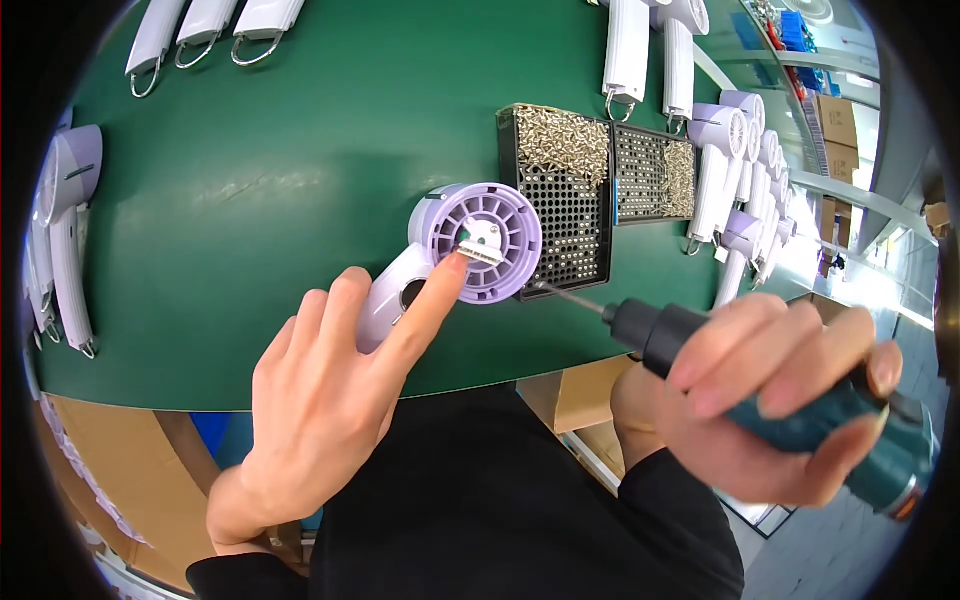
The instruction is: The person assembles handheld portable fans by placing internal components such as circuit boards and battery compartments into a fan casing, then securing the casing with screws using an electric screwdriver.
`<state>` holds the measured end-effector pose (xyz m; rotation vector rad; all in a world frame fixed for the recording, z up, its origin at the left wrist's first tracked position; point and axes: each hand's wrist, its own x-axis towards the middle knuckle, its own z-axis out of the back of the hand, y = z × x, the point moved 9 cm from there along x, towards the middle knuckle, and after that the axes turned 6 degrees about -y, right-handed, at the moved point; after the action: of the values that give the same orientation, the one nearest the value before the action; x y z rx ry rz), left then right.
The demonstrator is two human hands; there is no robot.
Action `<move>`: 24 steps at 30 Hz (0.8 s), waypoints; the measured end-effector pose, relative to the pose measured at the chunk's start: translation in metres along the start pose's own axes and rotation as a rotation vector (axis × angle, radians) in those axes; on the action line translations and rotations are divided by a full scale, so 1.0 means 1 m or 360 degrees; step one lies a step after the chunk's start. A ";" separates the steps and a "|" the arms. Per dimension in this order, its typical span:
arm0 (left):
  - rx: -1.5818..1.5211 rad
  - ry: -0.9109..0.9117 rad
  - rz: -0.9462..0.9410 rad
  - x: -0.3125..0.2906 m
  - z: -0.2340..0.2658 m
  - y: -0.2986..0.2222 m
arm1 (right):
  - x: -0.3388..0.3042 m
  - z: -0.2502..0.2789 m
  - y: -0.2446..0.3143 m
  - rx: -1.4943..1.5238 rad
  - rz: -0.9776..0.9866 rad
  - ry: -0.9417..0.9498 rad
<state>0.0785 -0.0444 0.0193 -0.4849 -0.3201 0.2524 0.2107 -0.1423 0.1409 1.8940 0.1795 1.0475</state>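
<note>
In the head view, a pale purple fan unit (508,258) is lying on the green counter (250,240), just beside a black screw tray (508,150). The left hand (325,400) is resting its index fingertip on the small white piece (484,236) in the hub; its thumb is hiding, so I can't tell whether that grip is pinching anything. The right hand (775,390) is wrapping round an electric screwdriver (655,335). The unit is looking light, stiff and rather slick to me, its thin spokes probably fragile; its handle (390,290) and outer rim (533,240) are offering the safest hold.
</note>
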 end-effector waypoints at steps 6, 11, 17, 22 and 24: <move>0.0019 0.0133 0.0048 -0.003 0.001 0.003 | -0.004 -0.034 -0.007 -0.0130 -0.0041 0.0309; -0.0020 0.0079 0.0032 -0.002 0.002 0.002 | -0.007 -0.035 -0.007 -0.0083 0.0001 0.0279; -0.0038 0.0066 0.0049 -0.003 0.001 0.004 | -0.009 -0.037 -0.015 -0.0129 -0.0069 0.0279; -0.0057 0.0034 0.0059 0.000 0.002 0.005 | -0.012 -0.040 -0.027 -0.0255 -0.0214 0.0343; -0.0030 0.0065 0.0046 -0.001 0.002 0.005 | -0.015 -0.040 -0.030 -0.0251 -0.0205 0.0367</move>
<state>0.0758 -0.0395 0.0179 -0.5130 -0.2760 0.2676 0.1806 -0.1066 0.1163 1.5976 0.3372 1.1552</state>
